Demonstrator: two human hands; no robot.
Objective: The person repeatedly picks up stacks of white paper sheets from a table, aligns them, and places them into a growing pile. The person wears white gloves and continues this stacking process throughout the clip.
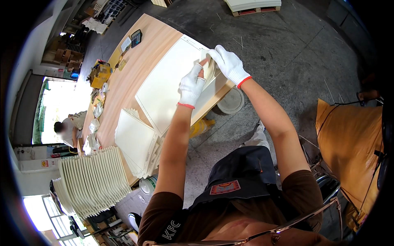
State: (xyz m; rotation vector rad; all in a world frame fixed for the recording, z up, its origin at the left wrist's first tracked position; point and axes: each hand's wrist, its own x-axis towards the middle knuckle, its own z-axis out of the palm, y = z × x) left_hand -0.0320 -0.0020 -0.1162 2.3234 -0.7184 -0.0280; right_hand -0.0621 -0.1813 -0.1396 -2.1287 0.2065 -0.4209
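Observation:
Large off-white sheets (pixel 164 84) lie stacked on the wooden table in front of me. At the stack's right end, several sheets have a bent, fanned corner (pixel 211 70). My right hand (pixel 227 63), in a white glove with a red cuff, is closed over that corner, its fingers curled round the sheet edges. Close beside it, my left hand (pixel 191 87) rests on the stack. It wears a similar glove with bare thumb and index fingertips; these two are apart and stretched toward the lifted edges. The undersides of both hands are hidden.
A second, uneven sheet pile (pixel 135 139) lies nearer left, beside a tall row of curved stacked sheets (pixel 92 180). A calculator (pixel 136 38) and a yellow box (pixel 100 75) sit along the table's far side. Another person (pixel 72 129) is at the left. A bucket (pixel 230 101) stands below the table edge.

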